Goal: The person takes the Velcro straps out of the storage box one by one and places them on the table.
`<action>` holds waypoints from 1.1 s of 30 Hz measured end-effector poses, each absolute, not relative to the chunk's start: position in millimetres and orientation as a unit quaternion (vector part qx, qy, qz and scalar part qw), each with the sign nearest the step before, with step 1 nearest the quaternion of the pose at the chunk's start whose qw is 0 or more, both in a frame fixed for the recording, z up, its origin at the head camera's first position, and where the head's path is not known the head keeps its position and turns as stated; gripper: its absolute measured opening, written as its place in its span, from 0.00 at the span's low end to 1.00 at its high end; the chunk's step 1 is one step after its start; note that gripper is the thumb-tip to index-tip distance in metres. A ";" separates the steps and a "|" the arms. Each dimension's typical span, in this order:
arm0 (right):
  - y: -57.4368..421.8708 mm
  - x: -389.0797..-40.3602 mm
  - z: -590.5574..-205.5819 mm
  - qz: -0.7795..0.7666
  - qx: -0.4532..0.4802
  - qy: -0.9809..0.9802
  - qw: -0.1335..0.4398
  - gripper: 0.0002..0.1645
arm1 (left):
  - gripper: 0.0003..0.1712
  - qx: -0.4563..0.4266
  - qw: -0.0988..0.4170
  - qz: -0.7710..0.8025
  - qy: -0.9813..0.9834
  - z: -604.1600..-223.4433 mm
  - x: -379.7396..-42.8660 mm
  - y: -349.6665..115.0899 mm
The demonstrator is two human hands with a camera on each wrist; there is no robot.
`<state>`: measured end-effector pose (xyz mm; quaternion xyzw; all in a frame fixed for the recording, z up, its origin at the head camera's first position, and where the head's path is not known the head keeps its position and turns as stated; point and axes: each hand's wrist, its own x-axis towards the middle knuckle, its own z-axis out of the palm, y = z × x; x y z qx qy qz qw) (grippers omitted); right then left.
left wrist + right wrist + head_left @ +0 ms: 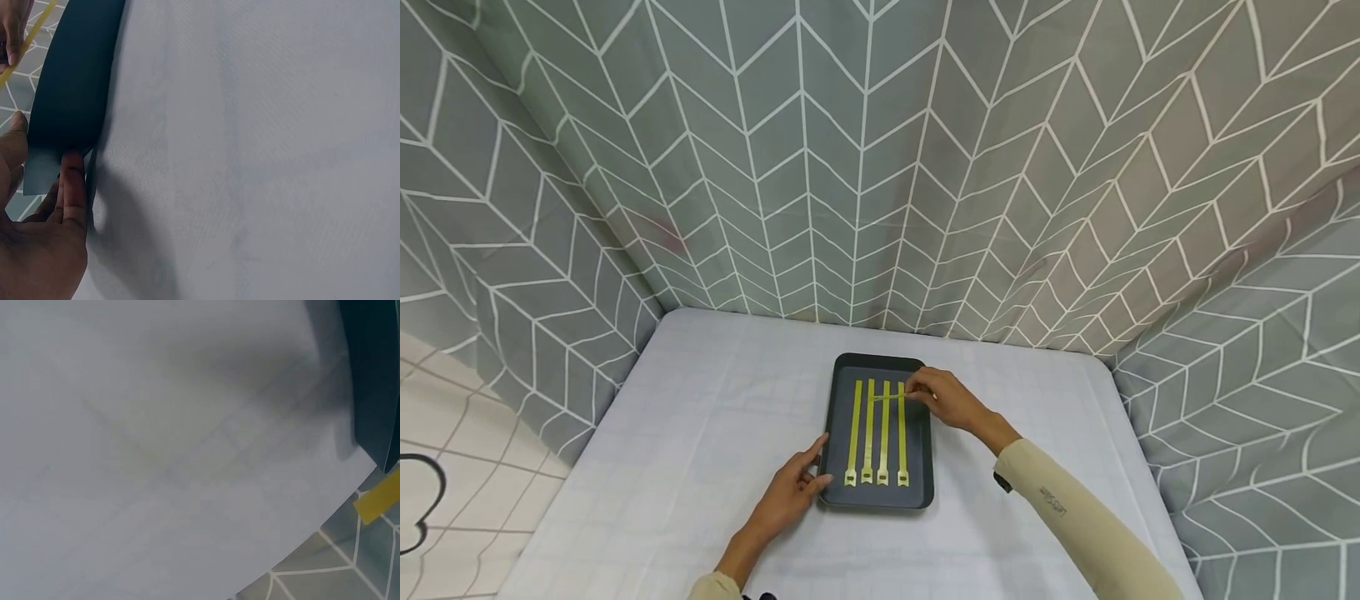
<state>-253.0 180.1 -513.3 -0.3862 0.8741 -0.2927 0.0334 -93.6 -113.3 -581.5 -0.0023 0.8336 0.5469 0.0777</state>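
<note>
A dark baking tray [880,498] lies on the table, with several yellow cable-tie straps [853,433] side by side in it, slotted heads toward the near end. My right hand [951,400] is over the tray's far right part and pinches another yellow strap [887,397], which lies crosswise above the others. One end of the held strap [378,499] shows in the right wrist view, where the hand itself is out of sight. My left hand [790,493] grips the tray's near left edge; the left wrist view shows its fingers [74,187] against the outer wall [78,75].
A white cloth [722,400] covers the table around the tray. Grey curtains [880,167] with white zigzag lines hang behind the table and along both sides. A pale patterned cloth [467,467] shows at the lower left.
</note>
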 end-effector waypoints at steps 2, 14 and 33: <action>185.5 -253.2 -515.0 -0.299 -0.375 0.877 0.032 0.07 | 0.39 -0.003 0.080 0.547 0.833 -581.7 -93.6 -112.9; 213.2 -254.7 -522.3 -0.332 -0.314 0.889 0.009 0.07 | 0.39 -0.005 0.081 0.546 0.834 -583.2 -96.5 -113.9; 262.4 -243.9 -538.5 -0.368 -0.221 0.903 -0.011 0.05 | 0.40 -0.008 0.088 0.536 0.840 -588.5 -100.2 -113.7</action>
